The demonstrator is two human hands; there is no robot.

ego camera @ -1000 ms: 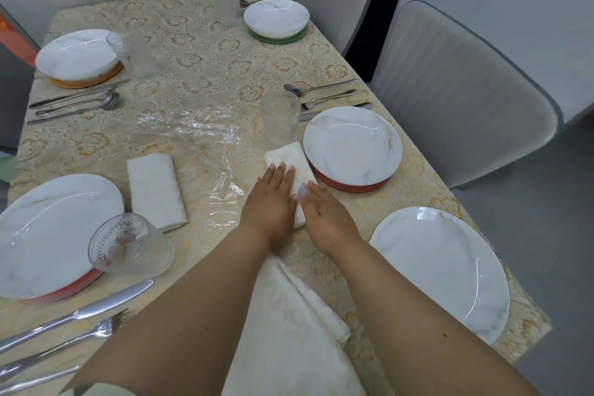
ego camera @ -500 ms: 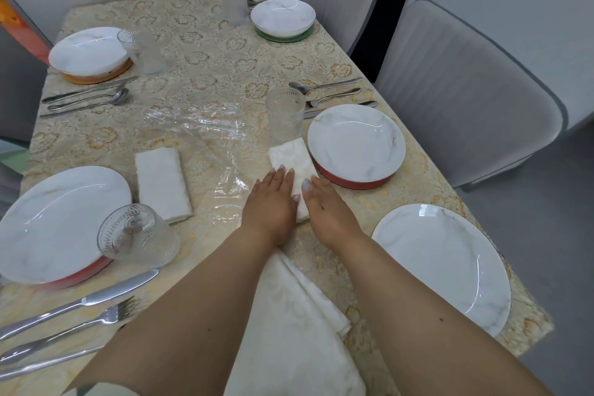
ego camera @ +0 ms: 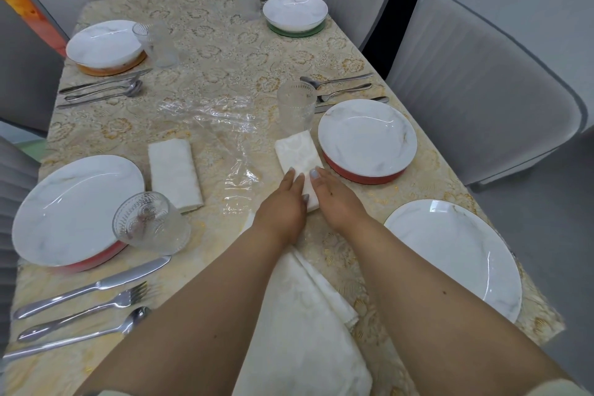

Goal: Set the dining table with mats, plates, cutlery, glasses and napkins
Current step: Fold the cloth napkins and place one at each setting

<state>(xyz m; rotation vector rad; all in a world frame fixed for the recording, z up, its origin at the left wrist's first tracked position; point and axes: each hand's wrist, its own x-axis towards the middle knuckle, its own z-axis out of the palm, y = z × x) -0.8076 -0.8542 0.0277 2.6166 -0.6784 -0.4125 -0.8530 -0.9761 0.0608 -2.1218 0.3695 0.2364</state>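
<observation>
Hands flat on folded napkin (ego camera: 297, 156), L (ego camera: 283, 206) & R (ego camera: 337, 199) side by side

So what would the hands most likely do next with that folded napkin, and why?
Probably lift both hands off the folded napkin. It already lies flat beside the plate on the red mat, with the left hand and right hand resting on its near end. The pile of unfolded napkins near the table's edge suggests another comes next.

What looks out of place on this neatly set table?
A crumpled sheet of clear plastic wrap lies loose mid-table between the settings. Also, the near-right plate sits bare on the cloth, with no mat, glass or cutlery beside it.
</observation>
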